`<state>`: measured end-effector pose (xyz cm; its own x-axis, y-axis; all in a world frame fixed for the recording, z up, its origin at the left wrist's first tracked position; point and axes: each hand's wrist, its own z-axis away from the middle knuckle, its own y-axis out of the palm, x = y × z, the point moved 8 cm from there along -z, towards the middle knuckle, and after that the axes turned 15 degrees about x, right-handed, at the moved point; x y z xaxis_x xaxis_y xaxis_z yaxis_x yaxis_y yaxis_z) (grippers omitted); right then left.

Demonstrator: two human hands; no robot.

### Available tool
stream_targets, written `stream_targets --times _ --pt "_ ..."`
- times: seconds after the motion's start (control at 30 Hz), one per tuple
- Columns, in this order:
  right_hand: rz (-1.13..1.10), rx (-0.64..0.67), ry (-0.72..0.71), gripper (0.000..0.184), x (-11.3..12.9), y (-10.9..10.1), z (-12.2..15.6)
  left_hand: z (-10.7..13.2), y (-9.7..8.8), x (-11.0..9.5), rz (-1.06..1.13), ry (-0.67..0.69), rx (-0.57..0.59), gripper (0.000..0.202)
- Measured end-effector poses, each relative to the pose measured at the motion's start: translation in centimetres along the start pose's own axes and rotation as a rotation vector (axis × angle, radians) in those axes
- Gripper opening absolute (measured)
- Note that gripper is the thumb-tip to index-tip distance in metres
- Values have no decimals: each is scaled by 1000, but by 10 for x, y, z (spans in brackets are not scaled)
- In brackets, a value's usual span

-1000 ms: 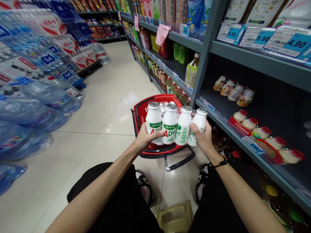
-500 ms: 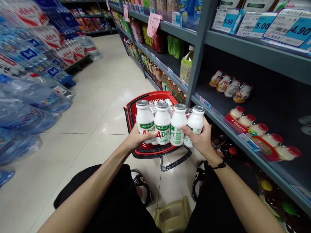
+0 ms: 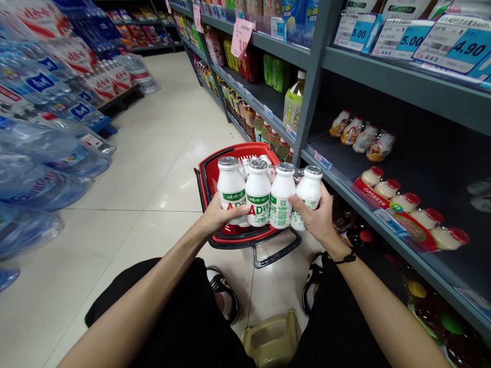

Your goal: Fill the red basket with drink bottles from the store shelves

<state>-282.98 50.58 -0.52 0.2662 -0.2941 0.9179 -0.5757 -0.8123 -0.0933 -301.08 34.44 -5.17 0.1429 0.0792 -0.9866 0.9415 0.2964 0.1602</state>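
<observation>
A pack of white milk drink bottles with green labels and silver foil caps is held upright between both hands. My left hand wraps round its left end, thumb across the front label. At the opposite end, my right hand grips the pack with its thumb over the front. Just behind and below the pack stands a red shopping basket with black handles, partly hidden by the bottles. White bottle tops and clear wrap show inside the basket.
On my right runs a grey shelf with price tags, small wrapped bottles and a red-capped drink pack. Stacked water bottle packs line the left. Between my feet is an olive plastic stool.
Both hands keep their hold on the bottle pack. Its left end has shifted slightly to the right, and the whole view has moved only a little.
</observation>
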Motion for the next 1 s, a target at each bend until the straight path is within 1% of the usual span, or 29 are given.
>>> stream_targets --times 0.2,0.47,0.67,0.83,0.93,1.0 --pt "-26 6 1 46 -3 1 0 1 1 -1 15 -1 -12 62" --pt "-18 -15 4 46 -3 0 -1 0 3 -1 22 -2 1 59" --pt "-22 -28 4 47 -4 -1 -1 0 3 0 26 -3 -3 64" --pt "-34 -34 16 45 -5 -1 -2 -1 4 -1 39 -11 1 58" --pt "-42 -54 53 46 -9 0 -1 -4 1 1 51 -15 -24 55" --pt "-54 -85 112 47 -17 2 0 -7 -3 4 96 -16 -61 53"
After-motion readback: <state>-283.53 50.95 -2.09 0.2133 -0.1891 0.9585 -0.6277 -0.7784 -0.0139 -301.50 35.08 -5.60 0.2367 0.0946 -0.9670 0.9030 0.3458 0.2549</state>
